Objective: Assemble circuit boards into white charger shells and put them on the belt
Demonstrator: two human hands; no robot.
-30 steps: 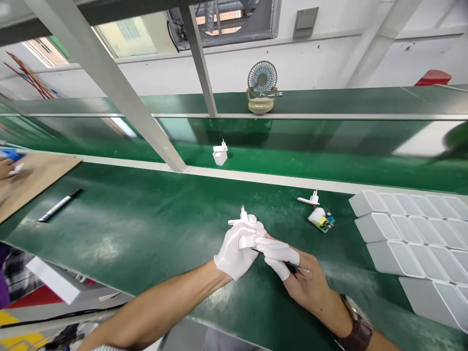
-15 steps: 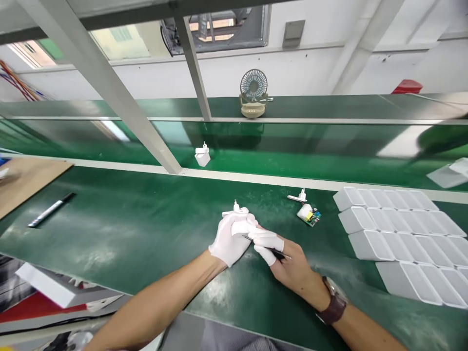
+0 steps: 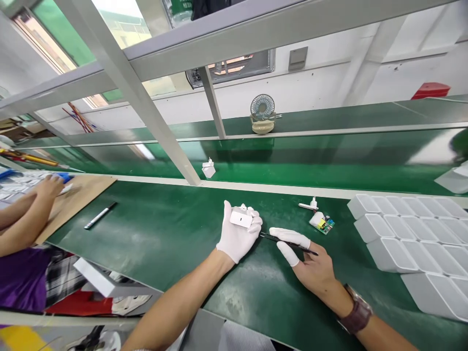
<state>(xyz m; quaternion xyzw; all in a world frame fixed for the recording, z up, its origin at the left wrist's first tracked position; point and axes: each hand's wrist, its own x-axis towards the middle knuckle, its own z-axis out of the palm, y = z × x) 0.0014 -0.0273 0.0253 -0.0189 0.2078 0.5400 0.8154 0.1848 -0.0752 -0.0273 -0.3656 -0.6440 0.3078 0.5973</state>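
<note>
While the right hand point(image 3: 315, 265) grips tweezers point(image 3: 271, 237), the white adapter point(image 3: 241, 219) lies within the curled left hand point(image 3: 236, 239).

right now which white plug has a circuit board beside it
The white plug nearest the bins; the held one and far one show no circuit board.

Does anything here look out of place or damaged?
The circuit board lies uncased on the bench, beside a loose plug. Beyond the rail stands a lone adapter, its plug end seemingly askew. I see no spill, nor clear damage to the held adapter.
</note>
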